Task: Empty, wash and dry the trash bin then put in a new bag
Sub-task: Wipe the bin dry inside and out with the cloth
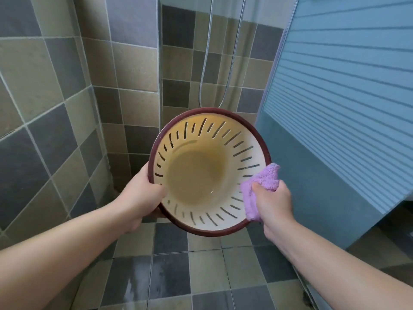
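- Over the wet grey-and-tan tiled floor [169,271] of a shower corner, we hold the round cream plastic trash bin with slotted walls and a dark red rim [210,139] up in the air, tilted so its mouth faces us.
- Our left hand [143,193] grips the rim on the left side, thumb hooked inside the wall, the other fingers hidden behind it.
- Our right hand [272,202] is curled tight around a bunched lilac fleece cloth [261,184], pinching it between thumb and fingers and pressing it against the inner wall at the right, just under the rim.
- We judge this to be the drying step; no liner is in the bin, and none is in sight.
- A brownish film covers the bottom of the bin, and a small glint there may be leftover water; if we bag it now, that damp would sit under the liner.
- The one-sided hold on the rim is the weak point: a hard push from the cloth could twist the bin out of our left hand and drop it on the tiles.
- The cloth could also snag in the slots as it sweeps round.
- A metal shower hose [206,52] hangs behind the bin, beside a ribbed blue panel [346,74].
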